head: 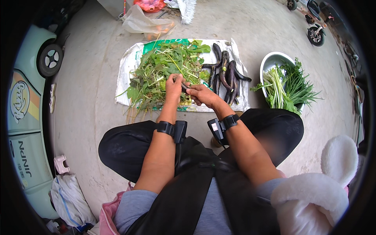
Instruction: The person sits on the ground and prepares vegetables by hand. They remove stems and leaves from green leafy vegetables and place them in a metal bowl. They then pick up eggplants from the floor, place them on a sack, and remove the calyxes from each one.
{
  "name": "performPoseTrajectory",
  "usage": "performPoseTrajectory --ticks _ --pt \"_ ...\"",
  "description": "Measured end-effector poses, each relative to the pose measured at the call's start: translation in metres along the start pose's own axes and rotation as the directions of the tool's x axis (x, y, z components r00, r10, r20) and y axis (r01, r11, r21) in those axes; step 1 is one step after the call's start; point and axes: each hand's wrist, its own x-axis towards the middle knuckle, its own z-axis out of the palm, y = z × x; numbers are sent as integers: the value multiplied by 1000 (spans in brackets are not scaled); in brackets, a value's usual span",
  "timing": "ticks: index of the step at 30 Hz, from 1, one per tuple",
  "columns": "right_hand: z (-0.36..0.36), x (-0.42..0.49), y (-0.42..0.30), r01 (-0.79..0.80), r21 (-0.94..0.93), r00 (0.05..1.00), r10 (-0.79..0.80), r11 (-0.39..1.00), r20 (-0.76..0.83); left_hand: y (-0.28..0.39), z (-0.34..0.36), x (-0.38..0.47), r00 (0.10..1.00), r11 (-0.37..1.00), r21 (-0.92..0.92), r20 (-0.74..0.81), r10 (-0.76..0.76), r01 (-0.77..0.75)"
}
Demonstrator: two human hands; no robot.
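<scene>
My left hand point(174, 85) and my right hand point(203, 94) meet over the near side of a heap of leafy greens point(158, 67). Between them they grip a slim, dark vegetable point(184, 87), apparently an eggplant, mostly covered by my fingers. The leaves and loose stems are spread over a flattened white woven sack point(124, 70) with green print. To the right of the heap, several long purple-black eggplants point(224, 70) lie on the same sack, some crossing each other. Both forearms wear black strapped devices.
A metal basin point(265, 63) on the right holds pale-stemmed greens point(276, 88) and thin green leaves point(302, 85). Beyond the sack lies a translucent plastic bag point(144, 22). A pale green vehicle point(29, 111) flanks the left; a scooter point(315, 28) stands far right. White plush point(308, 194) is near my right arm.
</scene>
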Motion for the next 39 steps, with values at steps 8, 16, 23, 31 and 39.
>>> performPoseTrajectory --ticks 8,16,23,31,39 --pt "-22 11 27 17 34 973 -9 999 -230 4 -23 11 970 966 -255 -243 -19 -45" --pt "-62 25 78 -277 -65 778 184 959 -600 -11 -22 16 955 1000 -18 -296 -29 25" --pt "-70 23 91 -231 294 760 361 927 -541 -17 -15 9 975 977 106 -141 -169 185" --pt "-72 25 79 59 315 776 155 947 -612 -32 -14 6 984 962 207 -47 -173 179" --pt "-66 25 86 -226 26 849 210 974 -485 -54 -13 4 950 908 322 70 -304 266"
